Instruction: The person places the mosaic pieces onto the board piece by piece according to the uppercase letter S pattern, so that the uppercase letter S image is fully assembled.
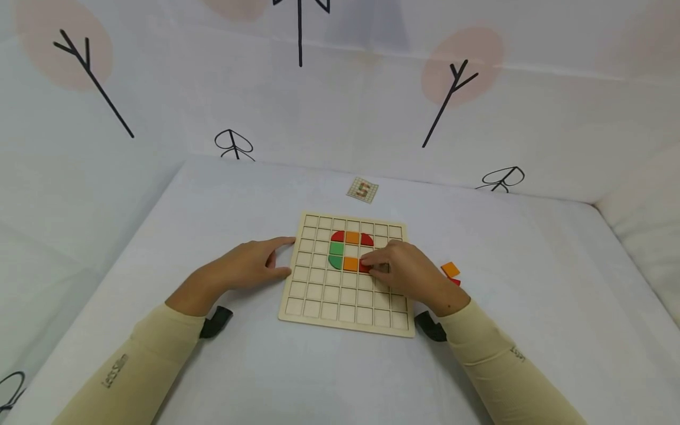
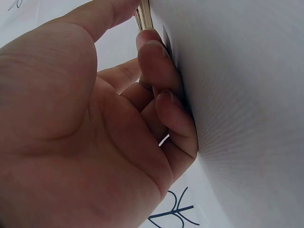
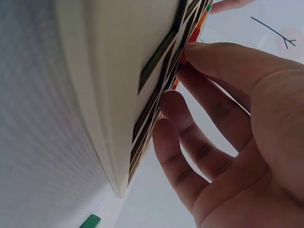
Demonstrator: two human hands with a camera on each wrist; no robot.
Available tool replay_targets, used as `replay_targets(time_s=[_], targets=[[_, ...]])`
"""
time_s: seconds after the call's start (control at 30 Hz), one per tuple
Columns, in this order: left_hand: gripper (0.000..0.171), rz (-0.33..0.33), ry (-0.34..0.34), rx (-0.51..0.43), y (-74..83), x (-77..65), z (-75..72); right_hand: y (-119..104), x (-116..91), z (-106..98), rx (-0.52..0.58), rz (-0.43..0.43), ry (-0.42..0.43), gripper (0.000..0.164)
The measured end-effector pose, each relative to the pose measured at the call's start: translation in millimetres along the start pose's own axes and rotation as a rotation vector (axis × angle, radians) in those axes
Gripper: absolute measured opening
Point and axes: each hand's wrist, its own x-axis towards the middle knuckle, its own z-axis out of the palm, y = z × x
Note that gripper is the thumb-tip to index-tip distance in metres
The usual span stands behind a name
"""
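A beige wooden grid board lies on the white table. My left hand rests at its left edge, thumb and index finger spread and touching the rim, the other fingers bent on the cloth. With thumb and fingertips, my right hand pinches a red tile at a cell right of an orange tile; the fingers partly cover it. Also set in the grid are a green square, a green quarter-round, an orange square and red quarter-rounds at both ends of the top row.
Behind the board lies a small pattern card with an S-like figure. Right of the board, an orange tile and a partly hidden red tile lie beside my right wrist. A green piece shows low in the right wrist view.
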Motion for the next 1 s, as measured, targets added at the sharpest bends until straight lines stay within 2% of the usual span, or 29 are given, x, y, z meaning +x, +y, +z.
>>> replay_targets(time_s=[0.37,0.6,0.73,0.87,1.0], targets=[[0.07,0.012,-0.001,-0.002,1.0,-1.1,-0.9,-1,-1,1,-0.042,0.01,-0.021,0.026],[0.07,-0.001,-0.004,-0.006,-0.3,-0.5,-0.4,-5,0,-3,-0.041,-0.035,-0.04,0.025],[0.07,-0.016,-0.009,-0.015,0.0,-0.8,0.1,-7,-2,-11,-0.02,-0.001,-0.053,0.024],[0.07,-0.008,-0.007,-0.016,0.2,-1.2,-0.3,-9,-8,-25,-0.023,0.056,-0.001,0.023],[0.069,0.008,-0.003,-0.011,-0.4,-1.2,-1.1,-10,-14,-41,-0.031,0.05,0.106,0.021]])
